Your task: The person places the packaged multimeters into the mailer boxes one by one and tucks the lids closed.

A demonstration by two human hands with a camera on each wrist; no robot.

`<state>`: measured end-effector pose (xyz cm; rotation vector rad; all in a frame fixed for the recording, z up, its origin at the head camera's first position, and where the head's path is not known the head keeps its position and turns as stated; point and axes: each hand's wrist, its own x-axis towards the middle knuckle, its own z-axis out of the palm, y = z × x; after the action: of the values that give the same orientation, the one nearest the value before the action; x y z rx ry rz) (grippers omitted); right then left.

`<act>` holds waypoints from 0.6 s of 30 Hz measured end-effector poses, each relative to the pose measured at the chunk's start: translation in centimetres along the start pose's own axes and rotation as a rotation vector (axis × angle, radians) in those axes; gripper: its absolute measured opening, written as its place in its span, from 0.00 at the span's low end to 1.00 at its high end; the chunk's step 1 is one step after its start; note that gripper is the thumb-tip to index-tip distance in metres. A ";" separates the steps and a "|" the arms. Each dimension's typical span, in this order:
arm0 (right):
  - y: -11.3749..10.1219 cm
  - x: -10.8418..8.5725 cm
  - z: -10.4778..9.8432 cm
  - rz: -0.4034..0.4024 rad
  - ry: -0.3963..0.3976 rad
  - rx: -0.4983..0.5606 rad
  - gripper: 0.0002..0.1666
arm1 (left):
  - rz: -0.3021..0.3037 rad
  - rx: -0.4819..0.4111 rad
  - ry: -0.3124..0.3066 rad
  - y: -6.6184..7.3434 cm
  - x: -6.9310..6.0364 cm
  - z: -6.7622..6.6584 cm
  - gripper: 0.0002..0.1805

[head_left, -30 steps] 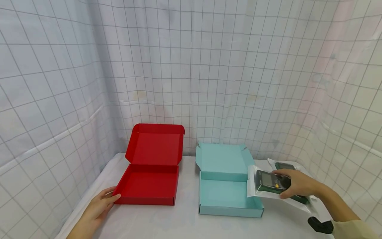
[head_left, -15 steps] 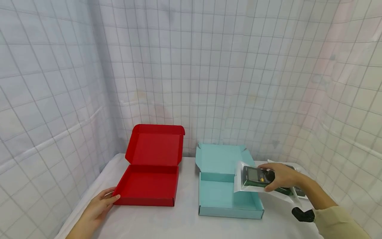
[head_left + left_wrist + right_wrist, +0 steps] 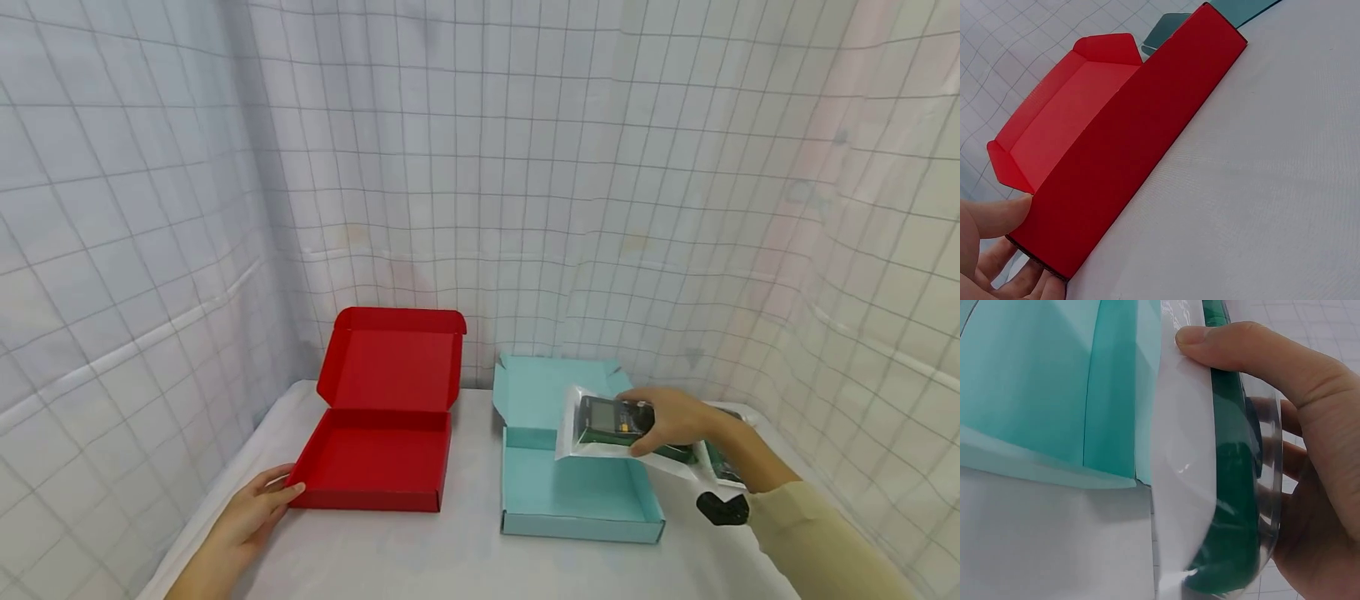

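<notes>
My left hand (image 3: 250,514) grips the front left corner of an open red cardboard box (image 3: 371,500). In the left wrist view its thumb (image 3: 1004,215) lies at the top edge and the fingers are against the side wall. My right hand (image 3: 675,421) holds a green and black multimeter (image 3: 603,417) in a clear, white-backed plastic bag, above the right part of an open light-blue cardboard box (image 3: 581,527). The right wrist view shows the thumb (image 3: 1210,344) on the bag's white back and the fingers behind the multimeter's front (image 3: 1235,469).
A second bagged multimeter (image 3: 722,462) lies on the white tablecloth (image 3: 450,558) right of the light-blue box, partly hidden by my right arm. Both lids stand raised at the back. White gridded curtains (image 3: 480,167) enclose the table at the back and sides.
My right hand has carried the bagged multimeter leftward and slightly up, from the light-blue box's right edge to over its interior. My left hand keeps its place at the red box.
</notes>
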<state>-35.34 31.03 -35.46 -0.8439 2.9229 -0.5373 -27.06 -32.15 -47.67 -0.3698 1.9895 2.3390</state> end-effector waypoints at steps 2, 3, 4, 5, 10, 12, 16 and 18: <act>-0.3 0.6 0.0 -0.004 -0.003 -0.001 0.55 | 0.001 0.001 -0.001 -0.1 0.0 0.0 0.32; -0.5 0.9 0.0 -0.005 -0.007 0.002 0.56 | 0.001 -0.001 0.000 -0.1 0.0 0.0 0.32; -0.7 1.2 0.0 -0.007 -0.009 0.003 0.56 | 0.002 -0.003 0.002 -0.2 0.0 0.0 0.31; -0.9 1.5 0.1 -0.011 -0.009 0.004 0.56 | 0.003 -0.006 0.003 -0.2 0.0 -0.1 0.31; -1.9 2.9 0.2 -0.029 -0.012 -0.006 0.55 | 0.001 -0.019 0.004 -0.4 0.0 -0.3 0.30; -2.4 3.2 0.1 -0.039 -0.016 -0.009 0.55 | -0.001 -0.020 0.003 -0.4 0.0 -0.3 0.30; -3.3 3.6 -0.1 -0.055 -0.033 -0.010 0.54 | -0.009 -0.006 0.011 -0.2 0.0 0.0 0.33; -3.7 3.8 -0.1 -0.068 -0.040 -0.014 0.54 | -0.004 -0.001 0.006 -0.2 0.1 0.2 0.34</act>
<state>-36.76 26.17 -33.91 -0.9480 2.8743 -0.4995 -27.14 -31.96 -47.81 -0.3817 1.9887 2.3392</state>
